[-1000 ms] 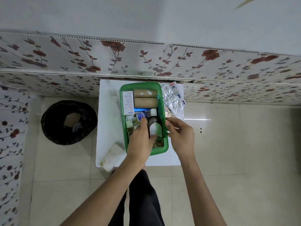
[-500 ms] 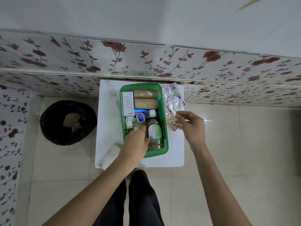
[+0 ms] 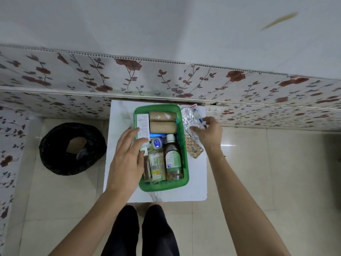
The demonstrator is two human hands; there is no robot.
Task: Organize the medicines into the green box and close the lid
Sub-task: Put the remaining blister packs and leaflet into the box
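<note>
Now green box (image 3: 181, 184) mid-desk (image 3: 121, 115), packed; left hand (image 3: 127, 156) open at rim, right hand (image 3: 207, 133) open over blister strips (image 3: 189, 120). Risk: slippery foil scattering if pinched loosely.

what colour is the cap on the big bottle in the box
White, on the brown glass syrup bottle; head view.

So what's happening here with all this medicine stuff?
A person is packing medicines into a green box on a small white table. The box already holds two bandage rolls, a brown bottle, cotton swabs and a white carton. The left hand rests spread over the box's left edge, while the right hand reaches for the silver blister packs lying outside. No lid is on yet.
</note>
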